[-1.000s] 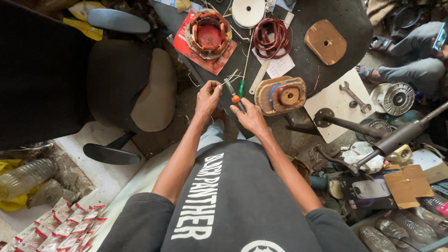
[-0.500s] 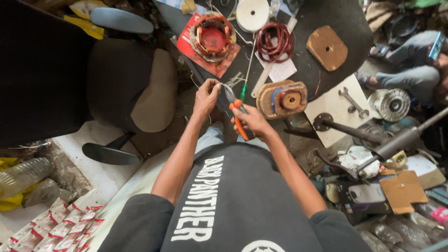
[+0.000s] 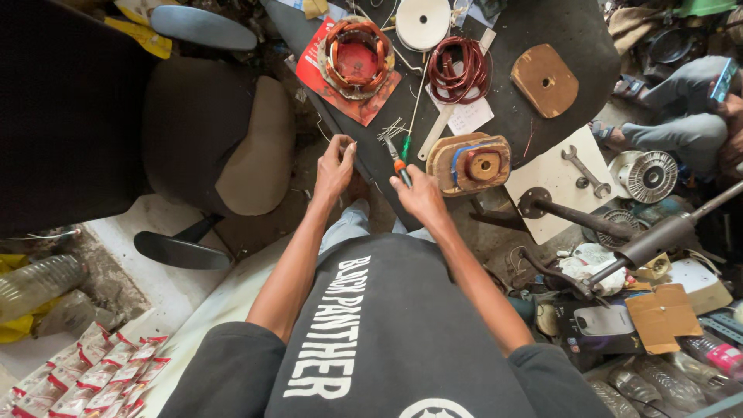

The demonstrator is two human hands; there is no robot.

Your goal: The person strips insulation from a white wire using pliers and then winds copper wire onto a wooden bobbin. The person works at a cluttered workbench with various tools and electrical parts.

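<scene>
While my right hand (image 3: 422,193) is closed around orange-handled pliers (image 3: 396,160), tips pointing up at the bundle of thin wires (image 3: 392,130) on the dark worktop (image 3: 573,46), my left hand (image 3: 335,166) pinches something fine at the worktop edge, fingers curled nearly shut; too small to tell what, likely a wire strand. Green screwdriver (image 3: 405,145) lies just beside the pliers. Wooden winding former (image 3: 469,162) sits just right of my right hand, stator (image 3: 357,58) on a red sheet (image 3: 364,108) further up, copper coil (image 3: 460,70) next to it.

To do this well, my guess: keep the strand taut with the left hand, bring the plier tips square to it, grip near the end, don't nick the wire, keep clear of the screwdriver.

Versus half a second ago: pliers lay across below my hands, handle toward my body; now they point up toward the wires. Hands have spread apart, left moved out to the worktop edge. Camera has tilted a bit, so the worktop sits slightly differently.
</scene>
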